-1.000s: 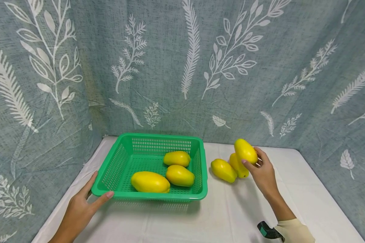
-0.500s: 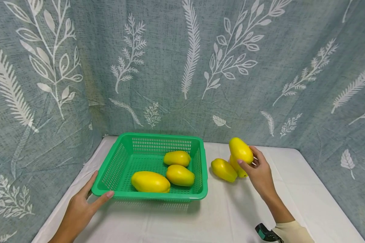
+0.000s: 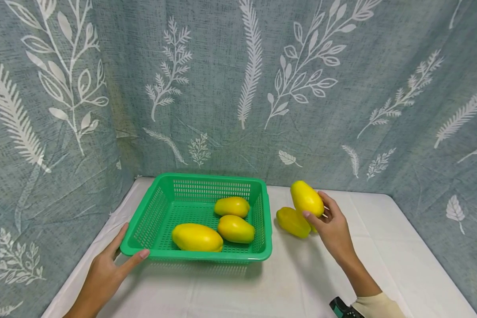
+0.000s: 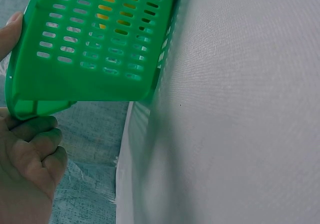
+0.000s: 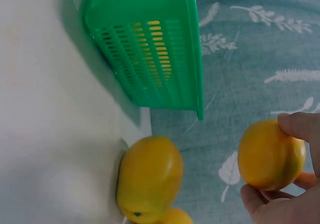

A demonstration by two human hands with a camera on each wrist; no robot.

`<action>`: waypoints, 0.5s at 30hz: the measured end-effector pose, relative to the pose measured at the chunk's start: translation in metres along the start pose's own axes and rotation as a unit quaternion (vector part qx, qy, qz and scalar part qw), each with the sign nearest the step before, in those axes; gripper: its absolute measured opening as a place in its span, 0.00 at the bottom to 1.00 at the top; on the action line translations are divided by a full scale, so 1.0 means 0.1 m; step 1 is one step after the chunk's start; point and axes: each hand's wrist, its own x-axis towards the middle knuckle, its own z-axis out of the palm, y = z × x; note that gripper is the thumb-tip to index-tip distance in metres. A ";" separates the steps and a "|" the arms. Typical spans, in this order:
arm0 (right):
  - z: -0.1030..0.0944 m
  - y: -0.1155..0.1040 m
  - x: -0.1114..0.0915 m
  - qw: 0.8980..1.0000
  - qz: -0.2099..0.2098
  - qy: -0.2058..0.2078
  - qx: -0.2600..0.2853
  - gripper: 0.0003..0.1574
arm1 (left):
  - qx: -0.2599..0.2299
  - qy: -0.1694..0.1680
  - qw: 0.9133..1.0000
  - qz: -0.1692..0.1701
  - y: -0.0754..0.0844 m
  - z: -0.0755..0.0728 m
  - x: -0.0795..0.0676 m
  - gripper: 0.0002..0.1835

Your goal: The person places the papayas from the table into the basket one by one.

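A green plastic basket (image 3: 206, 255) stands on the white-covered table with 3 yellow papayas in it, one of them (image 3: 197, 237) at the front. My left hand (image 3: 105, 276) grips its near left corner, thumb on the front rim and fingers along the left side. To the right of the basket, my right hand (image 3: 335, 229) holds another papaya (image 3: 307, 198) raised between thumb and fingers; the right wrist view shows this held papaya (image 5: 270, 156) off the table. Below it lies a papaya (image 3: 292, 222) on the cloth, with one more mostly hidden behind the held one.
A blue-grey curtain (image 3: 222, 88) with white leaf prints surrounds the table (image 3: 381, 238) at the back and sides. A dark device (image 3: 343, 308) sits at my right wrist, by the beige sleeve (image 3: 377, 307). The basket's right wall faces the loose papayas.
My right hand has moved left with the held papaya, toward the basket, and now covers more of the papayas lying below. The left hand and basket have stayed put.
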 end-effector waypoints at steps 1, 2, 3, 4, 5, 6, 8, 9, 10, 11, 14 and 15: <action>0.01 0.00 -0.01 1.000 -0.001 -0.001 0.002 0.49 | 0.000 0.001 1.000 0.001 0.00 0.00 0.00 0.53; 0.03 -0.01 -0.01 1.000 -0.003 -0.002 0.003 0.48 | 0.000 0.001 1.000 0.002 0.00 0.00 0.00 0.53; 0.04 -0.01 -0.02 1.000 -0.006 -0.002 0.005 0.48 | 0.001 0.002 1.000 0.003 0.00 0.00 0.00 0.53; 0.06 -0.01 -0.03 1.000 -0.007 -0.003 0.008 0.48 | 0.001 0.003 1.000 0.004 0.00 0.00 0.00 0.53; 0.07 -0.01 -0.03 1.000 -0.010 -0.004 0.009 0.47 | 0.001 0.003 1.000 0.004 0.00 0.00 0.00 0.53; 0.09 -0.02 -0.04 1.000 -0.012 -0.005 0.010 0.47 | 0.002 0.004 1.000 0.005 0.00 0.00 0.00 0.53; 0.12 -0.03 -0.05 1.000 -0.018 -0.006 0.011 0.46 | 0.002 0.004 1.000 0.005 0.00 0.00 0.00 0.53; 0.13 -0.03 -0.06 1.000 -0.021 -0.007 0.012 0.46 | 0.003 0.004 1.000 0.005 0.00 0.00 0.00 0.53; 0.14 -0.04 -0.06 1.000 -0.024 -0.008 0.011 0.46 | 0.003 0.003 1.000 0.005 0.00 0.00 0.00 0.53; 0.16 -0.04 -0.07 1.000 -0.025 -0.009 0.009 0.46 | 0.003 0.002 1.000 0.004 0.00 0.00 0.00 0.53; 0.19 -0.05 -0.09 0.999 -0.028 -0.012 0.009 0.46 | 0.002 0.000 1.000 0.002 -0.01 0.00 0.01 0.54; 0.20 -0.05 -0.09 0.999 -0.029 -0.013 0.010 0.46 | 0.001 -0.002 1.000 0.000 -0.01 0.00 0.01 0.54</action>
